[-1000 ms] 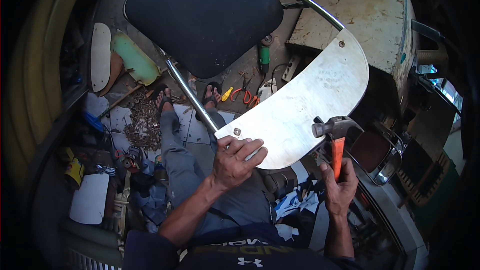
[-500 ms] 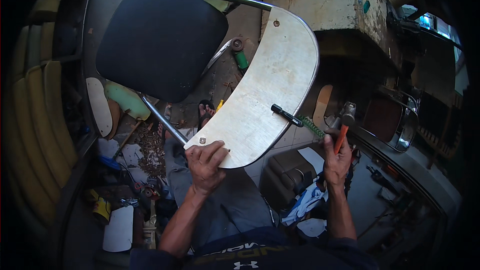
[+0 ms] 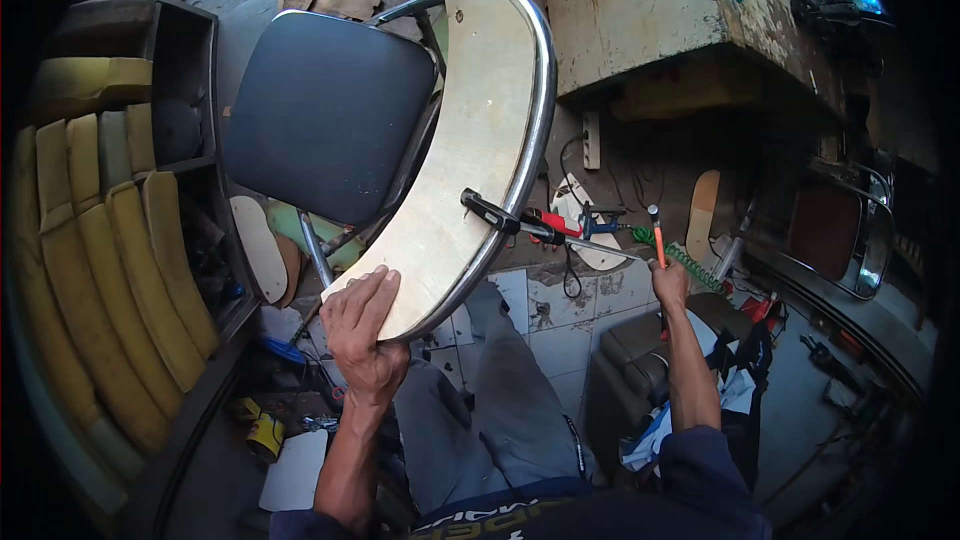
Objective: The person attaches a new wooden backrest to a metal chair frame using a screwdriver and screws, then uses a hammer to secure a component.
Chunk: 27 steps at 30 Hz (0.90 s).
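Note:
A chair frame of chromed tube stands tilted before me, with a black padded seat [image 3: 325, 115] and a curved pale plywood backrest panel [image 3: 475, 110]. My left hand [image 3: 365, 335] grips the near end of this panel, fingers over its top face. A black bar clamp [image 3: 490, 212] bites on the panel's outer edge, and its metal rod runs right toward my other hand. My right hand [image 3: 670, 285] is closed round a hammer [image 3: 658, 235] with an orange handle, head upward. Its fingers are at the rod's end; whether they also hold the rod I cannot tell.
Yellow foam strips [image 3: 130, 290] fill a shelf at left. A worn pale bench [image 3: 640, 20] stands at far right. A green coiled hose [image 3: 695, 275], a red power tool [image 3: 545, 225] and a brown cushioned piece [image 3: 630, 360] lie about the floor, with another chair [image 3: 830, 230] beyond.
The chair has turned, bringing its backrest panel left and more upright. The clamp's long rod now shows. My left hand has shifted left and slightly down with the panel; the hammer now points straight up.

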### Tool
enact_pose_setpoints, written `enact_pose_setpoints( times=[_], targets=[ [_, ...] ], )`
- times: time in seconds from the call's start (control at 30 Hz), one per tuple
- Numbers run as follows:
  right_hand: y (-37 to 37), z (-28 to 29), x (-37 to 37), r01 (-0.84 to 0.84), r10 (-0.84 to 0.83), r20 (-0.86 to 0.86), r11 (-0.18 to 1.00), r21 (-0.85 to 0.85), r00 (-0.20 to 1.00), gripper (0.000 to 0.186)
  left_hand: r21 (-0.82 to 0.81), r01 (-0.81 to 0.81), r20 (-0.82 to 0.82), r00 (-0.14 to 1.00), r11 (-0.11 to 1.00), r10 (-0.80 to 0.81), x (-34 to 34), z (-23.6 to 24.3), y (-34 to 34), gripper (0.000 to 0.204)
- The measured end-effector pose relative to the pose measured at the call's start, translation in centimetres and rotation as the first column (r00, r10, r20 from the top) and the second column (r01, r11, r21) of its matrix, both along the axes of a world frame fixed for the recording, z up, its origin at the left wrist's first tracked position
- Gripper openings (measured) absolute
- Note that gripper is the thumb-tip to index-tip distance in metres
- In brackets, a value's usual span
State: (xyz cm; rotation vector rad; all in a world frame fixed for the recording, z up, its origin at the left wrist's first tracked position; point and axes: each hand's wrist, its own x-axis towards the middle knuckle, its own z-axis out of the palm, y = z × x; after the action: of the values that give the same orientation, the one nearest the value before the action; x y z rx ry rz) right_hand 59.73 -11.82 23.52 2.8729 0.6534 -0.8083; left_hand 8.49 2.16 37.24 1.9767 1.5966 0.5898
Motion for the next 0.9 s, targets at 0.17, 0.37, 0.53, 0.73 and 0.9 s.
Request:
enact_pose_setpoints(
  times=[0.17,0.37,0.53,0.73,0.9],
  targets=[
    [-1.0,-7.9,3.0,0.113,-0.158,-0.162,0.96,-0.255,0.974,0.028,0.031,-0.018,0.038,0.999,0.999,0.017,-3.6,-0.6,2.1,0.041],
    [9.8,7.3,-4.2,-0.119,0.12,0.043,0.757,0.643,0.992,0.035,0.086,-0.03,0.04,0.999,0.996,0.026,-3.7,-1.1,2.0,0.038],
    [18.3,16.3,-18.7,-0.635,0.904,0.036,0.271,0.724,0.426,0.041,0.086,-0.018,0.03,0.999,0.996,0.016,-2.4,-1.0,1.4,0.039],
    [21.8,14.7,-22.3,-0.646,0.953,-0.004,0.209,0.734,0.304,0.027,0.087,-0.038,0.037,0.999,0.995,0.035,-2.9,-1.0,1.5,0.044],
    [19.6,16.8,-22.2,-0.559,0.938,-0.098,0.28,0.78,0.334,0.031,0.078,-0.043,0.043,0.998,0.996,0.04,-3.5,-1.3,1.8,0.045]
  ],
)
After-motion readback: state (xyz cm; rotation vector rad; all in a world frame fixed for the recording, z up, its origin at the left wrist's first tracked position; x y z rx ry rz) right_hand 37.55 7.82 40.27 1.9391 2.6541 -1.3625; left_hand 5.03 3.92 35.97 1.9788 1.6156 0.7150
